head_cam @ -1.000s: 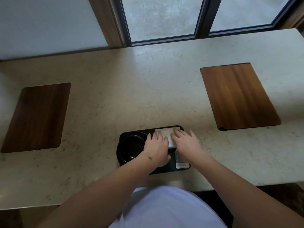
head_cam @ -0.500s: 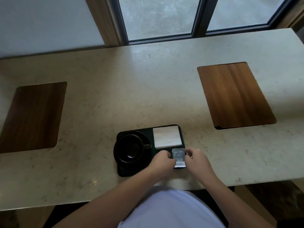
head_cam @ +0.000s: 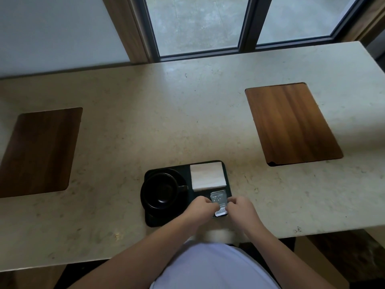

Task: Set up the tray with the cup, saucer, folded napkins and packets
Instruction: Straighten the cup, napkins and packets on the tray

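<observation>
Dim daylight from the window (head_cam: 250, 24) glosses the counter (head_cam: 187, 113); edges bow, and foreground looks perhaps slightly soft.

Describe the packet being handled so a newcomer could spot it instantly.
On the pale stone counter, near its front edge, lies a black rectangular tray. The small silvery printed packet sits in its near-right corner, pinched between both hands, below the white folded napkin and right of the black cup.
</observation>
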